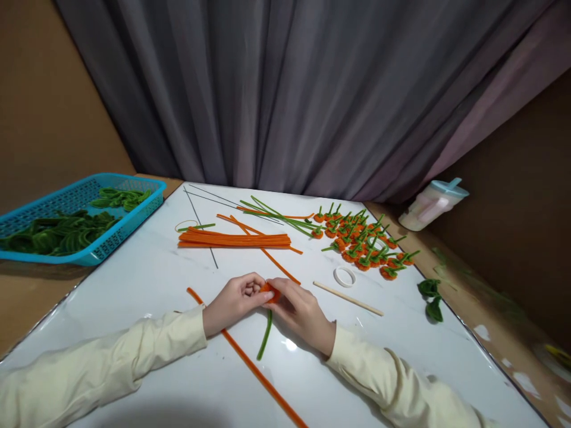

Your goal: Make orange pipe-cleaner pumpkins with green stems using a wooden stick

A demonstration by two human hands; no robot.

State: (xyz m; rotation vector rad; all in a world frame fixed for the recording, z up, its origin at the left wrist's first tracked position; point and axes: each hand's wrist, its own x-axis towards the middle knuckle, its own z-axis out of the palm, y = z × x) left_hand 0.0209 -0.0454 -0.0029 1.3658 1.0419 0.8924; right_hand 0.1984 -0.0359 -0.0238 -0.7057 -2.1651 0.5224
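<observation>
Between my two hands, just above the white tabletop, is a small orange pipe-cleaner piece (270,292). My left hand (243,300) pinches it from the left, fingers curled. From the right, my right hand (301,309) grips the same piece with thumb and fingers, hiding part of it. A green pipe cleaner (266,339) hangs down below the piece; whether it is joined to it I cannot tell. One long orange pipe cleaner (263,380) runs under my left wrist toward the front edge. Beyond my hands lies a bundle of orange pipe cleaners (234,239).
Several small orange pumpkins with green stems (363,261) cluster at the back right, near a white ring (344,276) and a wooden stick (348,298). Green leaf pieces (432,300) lie rightward. A blue basket (96,252) holds greenery. A lidded cup (432,205) stands behind.
</observation>
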